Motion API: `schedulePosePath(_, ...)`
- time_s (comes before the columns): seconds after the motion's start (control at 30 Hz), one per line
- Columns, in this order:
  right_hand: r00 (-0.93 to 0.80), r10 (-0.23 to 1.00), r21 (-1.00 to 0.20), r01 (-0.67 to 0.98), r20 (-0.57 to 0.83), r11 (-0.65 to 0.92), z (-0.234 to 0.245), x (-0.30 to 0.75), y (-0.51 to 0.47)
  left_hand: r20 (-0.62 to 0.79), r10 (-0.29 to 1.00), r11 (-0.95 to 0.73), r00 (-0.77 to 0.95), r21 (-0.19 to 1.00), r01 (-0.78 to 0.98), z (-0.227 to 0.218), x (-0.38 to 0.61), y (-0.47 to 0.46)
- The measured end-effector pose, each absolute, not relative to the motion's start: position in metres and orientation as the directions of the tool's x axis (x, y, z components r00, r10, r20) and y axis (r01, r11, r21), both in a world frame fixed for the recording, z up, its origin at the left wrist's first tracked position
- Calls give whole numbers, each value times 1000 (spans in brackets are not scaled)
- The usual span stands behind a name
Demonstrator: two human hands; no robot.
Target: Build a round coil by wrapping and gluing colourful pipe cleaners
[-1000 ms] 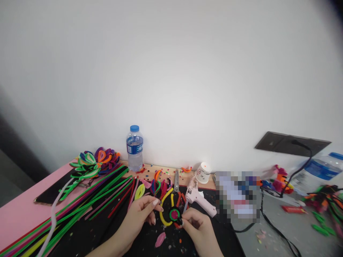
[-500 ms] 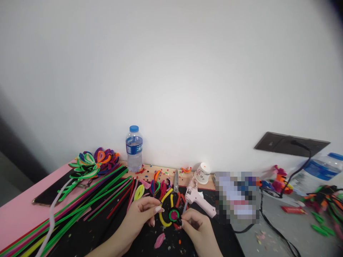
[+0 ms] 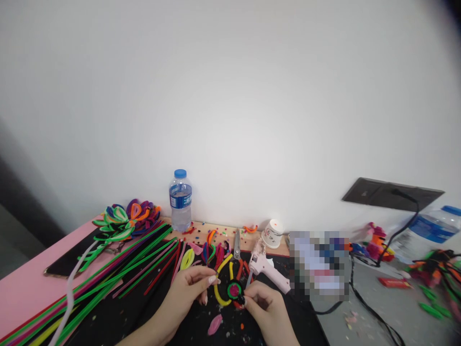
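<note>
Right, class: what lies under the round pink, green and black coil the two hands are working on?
Under the coil shows a black mat and a yellow loop. The right hand covers whatever lies below its lower right edge.

A coiled disc [image 3: 234,290] shows a magenta centre ringed in green, then black, beside a yellow loop [image 3: 220,284]. Long stems [image 3: 118,269] run green, pink, red and purple over a black mat [image 3: 151,317] on a pink table [image 3: 29,288]. The glue gun [image 3: 268,271] is pale pink; the clear bottle [image 3: 180,201] carries a blue cap and label; the cup [image 3: 272,233] is white with red print.
</note>
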State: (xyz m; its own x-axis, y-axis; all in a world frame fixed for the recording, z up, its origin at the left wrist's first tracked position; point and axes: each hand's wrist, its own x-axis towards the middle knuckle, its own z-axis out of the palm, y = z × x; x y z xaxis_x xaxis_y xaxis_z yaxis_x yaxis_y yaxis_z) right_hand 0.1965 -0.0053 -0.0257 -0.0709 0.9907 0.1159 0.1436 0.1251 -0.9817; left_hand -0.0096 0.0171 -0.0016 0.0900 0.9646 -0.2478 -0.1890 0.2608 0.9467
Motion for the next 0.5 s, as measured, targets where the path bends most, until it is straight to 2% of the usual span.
schedulePosePath(0.2,-69,992,-984,142,103,112,-24,197,-6,-230,965,251,126,949,-189,-4,-9,16)
schedulePosePath(0.4,-73,995,-983,163,73,84,-13,195,-8,-257,961,278,105,894,-352,-7,-6,16)
schedulePosePath(0.5,-64,995,-983,165,71,81,-9,194,-7,-273,957,290,99,878,-380,-7,-7,17)
